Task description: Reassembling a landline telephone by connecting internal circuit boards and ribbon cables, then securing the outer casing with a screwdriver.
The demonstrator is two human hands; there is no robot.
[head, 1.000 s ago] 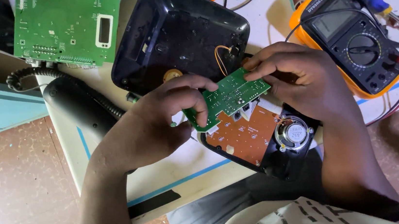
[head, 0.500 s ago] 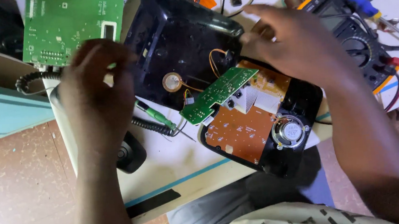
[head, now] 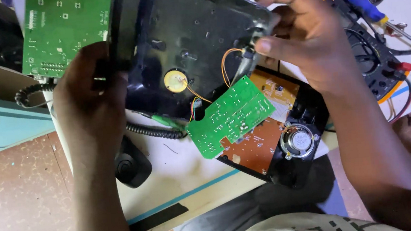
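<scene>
Both my hands hold a black plastic telephone housing [head: 194, 46], raised and tilted over the table. My left hand [head: 87, 91] grips its left edge; my right hand [head: 303, 35] pinches its right edge. A round brass buzzer disc [head: 176, 80] sits on its inner face, with thin orange wires running down to a small green circuit board [head: 230, 115] that hangs loose below. Under that lies the phone's black base [head: 294, 152], with a brown circuit board [head: 256, 146] and a round speaker [head: 298, 140].
A large green circuit board [head: 64, 28] lies at the upper left. A black handset [head: 130, 165] with coiled cord [head: 154, 130] rests by the white table's edge [head: 188, 197]. A yellow multimeter [head: 382, 68], its leads and a blue-handled screwdriver [head: 371, 9] are at the right.
My hands let go of the small green board. They moved to the black housing and lifted it off the table, so the green board now hangs by its wires.
</scene>
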